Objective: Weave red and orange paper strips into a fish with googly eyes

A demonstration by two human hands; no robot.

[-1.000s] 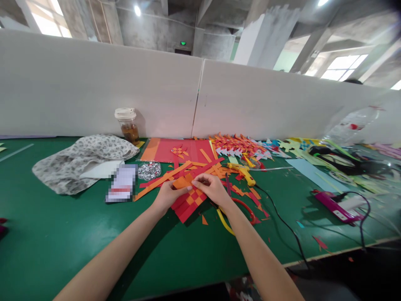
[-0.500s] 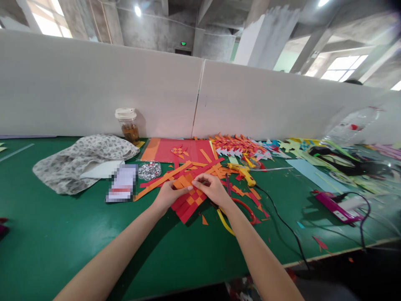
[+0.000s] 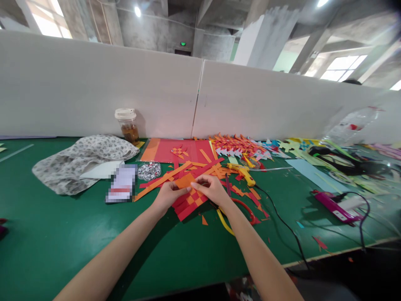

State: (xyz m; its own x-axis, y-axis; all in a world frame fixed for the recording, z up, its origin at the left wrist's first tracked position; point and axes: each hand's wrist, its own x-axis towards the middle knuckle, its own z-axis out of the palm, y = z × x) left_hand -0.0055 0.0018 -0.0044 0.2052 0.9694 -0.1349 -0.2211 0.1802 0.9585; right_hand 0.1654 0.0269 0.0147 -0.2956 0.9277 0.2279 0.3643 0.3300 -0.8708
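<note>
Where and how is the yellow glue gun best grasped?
The glue gun is probably best gripped round its handle, coming from the near right: it lies on its side, the handle juts toward the near right, and the nozzle points left, away from that approach.

A green table carries it all. Toward its left lie a patterned cloth and a phone, with a lidded cup behind and a bag of small eyes just beside the phone. Orange and red paper strips spread across the middle – then scissors, a yellow glue gun and, farther right, a pale blue sheet and a purple power strip.
</note>
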